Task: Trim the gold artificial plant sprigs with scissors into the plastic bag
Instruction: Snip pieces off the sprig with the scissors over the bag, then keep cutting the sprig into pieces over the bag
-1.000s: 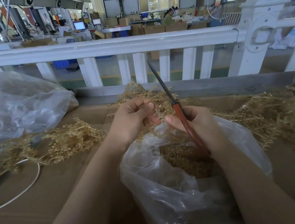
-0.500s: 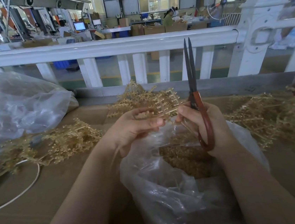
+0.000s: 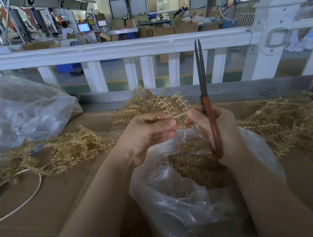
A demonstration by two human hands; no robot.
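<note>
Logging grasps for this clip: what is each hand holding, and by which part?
Left hand pinches a gold sprig by its stem. Right hand grips the scissors by the red handles, blades up.

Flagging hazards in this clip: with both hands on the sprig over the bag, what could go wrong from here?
1. The long dark-bladed, red-handled scissors point upward in the right hand, whose fingertips also pinch the gold plastic sprig; the grip could slip.
2. The left hand pinches close by, so a cut might nick its fingers.
3. Trimmings could miss the clear plastic bag.
</note>
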